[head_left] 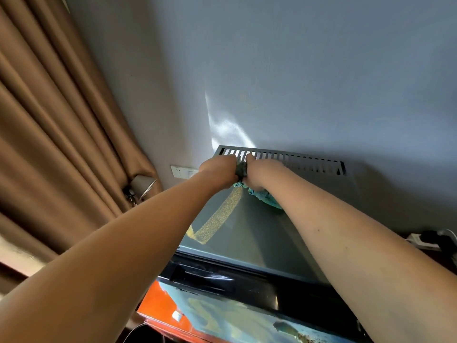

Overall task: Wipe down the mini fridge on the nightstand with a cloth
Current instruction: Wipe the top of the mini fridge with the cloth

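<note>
The mini fridge [249, 233] fills the lower middle of the view, with a grey top, a black front strip and a slotted grey vent [296, 158] along its back edge by the wall. A teal cloth [259, 194] is bunched on the back of the fridge top, just in front of the vent. My left hand [218, 170] and my right hand [257, 173] grip it side by side, fingers curled into the fabric. Both arms reach forward over the fridge top. Most of the cloth is hidden under my hands and right forearm.
A brown curtain [57, 125] hangs at the left. A white wall socket [183, 171] sits on the grey wall left of the fridge. Cables and a plug [435, 240] lie at the right edge. A sunlit strip [220, 216] crosses the fridge top.
</note>
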Motion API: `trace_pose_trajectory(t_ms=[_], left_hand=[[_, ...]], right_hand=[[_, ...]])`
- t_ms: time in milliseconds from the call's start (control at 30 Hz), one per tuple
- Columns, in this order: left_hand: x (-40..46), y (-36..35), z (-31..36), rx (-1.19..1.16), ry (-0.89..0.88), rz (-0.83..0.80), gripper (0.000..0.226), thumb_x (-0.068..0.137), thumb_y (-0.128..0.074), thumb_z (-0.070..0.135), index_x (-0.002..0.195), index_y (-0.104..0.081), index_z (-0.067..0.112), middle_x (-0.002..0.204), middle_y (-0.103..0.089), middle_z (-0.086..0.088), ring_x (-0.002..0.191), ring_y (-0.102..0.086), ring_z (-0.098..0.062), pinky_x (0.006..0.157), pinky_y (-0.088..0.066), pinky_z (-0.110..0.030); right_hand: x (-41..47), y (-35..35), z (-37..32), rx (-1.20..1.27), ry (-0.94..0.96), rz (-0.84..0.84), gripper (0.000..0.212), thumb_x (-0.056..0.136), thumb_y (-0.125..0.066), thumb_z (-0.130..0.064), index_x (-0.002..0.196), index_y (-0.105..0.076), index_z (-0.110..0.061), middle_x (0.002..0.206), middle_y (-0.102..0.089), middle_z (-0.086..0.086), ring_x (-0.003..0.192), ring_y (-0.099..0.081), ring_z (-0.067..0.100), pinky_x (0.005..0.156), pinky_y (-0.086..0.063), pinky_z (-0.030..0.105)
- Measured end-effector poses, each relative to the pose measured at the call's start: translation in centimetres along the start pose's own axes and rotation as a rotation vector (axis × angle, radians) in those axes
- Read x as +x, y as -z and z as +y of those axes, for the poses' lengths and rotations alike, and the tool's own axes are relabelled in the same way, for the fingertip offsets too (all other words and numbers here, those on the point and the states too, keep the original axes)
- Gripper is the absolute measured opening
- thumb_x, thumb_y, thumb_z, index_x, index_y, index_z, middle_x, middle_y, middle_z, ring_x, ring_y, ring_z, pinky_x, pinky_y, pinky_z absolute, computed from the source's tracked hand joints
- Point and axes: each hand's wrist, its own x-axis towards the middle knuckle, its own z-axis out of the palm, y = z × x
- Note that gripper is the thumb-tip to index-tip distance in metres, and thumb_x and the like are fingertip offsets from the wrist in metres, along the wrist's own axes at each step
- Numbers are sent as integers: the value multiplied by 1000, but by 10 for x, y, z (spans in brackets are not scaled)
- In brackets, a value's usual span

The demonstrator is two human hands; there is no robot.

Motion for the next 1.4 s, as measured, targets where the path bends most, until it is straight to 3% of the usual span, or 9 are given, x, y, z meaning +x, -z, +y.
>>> trace_pose_trajectory(t_ms=[33,133,233,367,633,800,1000,1133,1400], left_hand=[[3,0,-1,13,0,1,8,91,-61,15,98,-57,15,76,-60,1,64,-57,-15,51,-39,-29],[16,-1,-10,30,26,23,12,91,-62,15,99,-53,14,76,-56,1,63,-55,-16,49,-38,-29],[34,-1,-25,-9,68,20,9,90,-61,18,99,-58,15,78,-59,1,66,-58,-16,50,-38,-27],[57,1,-41,-47,70,30,11,91,-59,22,99,-57,15,79,-60,-1,66,-58,-17,52,-41,-29],[82,3,-56,-66,150,29,9,93,-57,20,99,-53,14,84,-62,-4,63,-53,-18,50,-37,-29],[73,4,-54,-89,154,59,11,92,-56,22,99,-54,14,85,-62,-4,66,-53,-19,55,-41,-31],[42,4,-50,-71,158,65,16,93,-57,26,101,-51,14,86,-60,-4,69,-55,-19,55,-42,-33],[15,1,-48,-79,138,64,20,91,-60,30,103,-52,15,85,-60,-4,73,-59,-20,64,-52,-37],[-24,0,-44,-83,101,40,25,94,-64,31,105,-49,14,86,-57,-3,71,-54,-19,54,-39,-31]], right_hand=[[6,1,-1,-17,-1,-14,89,96,-56,-31,159,5,-18,85,-53,11,86,-54,34,61,-41,38],[27,5,-8,-44,13,-32,92,96,-54,-28,160,12,-20,113,-62,20,100,-59,38,81,-47,45],[47,13,-16,-30,38,-28,88,94,-56,-26,159,4,-18,79,-47,14,85,-54,34,72,-44,40],[72,21,-21,-1,80,24,65,92,-58,-27,144,-21,-13,76,-52,7,63,-50,24,52,-36,33],[106,32,-34,7,79,0,64,91,-58,-24,142,-22,-14,83,-56,9,74,-58,29,56,-41,34],[96,26,-27,30,128,112,52,92,-60,-23,133,-30,-14,86,-58,8,79,-59,30,56,-37,33],[64,19,-27,19,196,165,46,92,-56,-19,131,-32,-15,80,-54,4,65,-49,21,52,-30,33],[37,14,-28,27,229,173,53,94,-53,-23,141,-30,-18,79,-50,4,63,-46,20,52,-32,33],[-4,7,-31,-15,247,116,61,99,-50,-35,149,-19,-18,80,-56,4,72,-57,26,64,-43,35]])
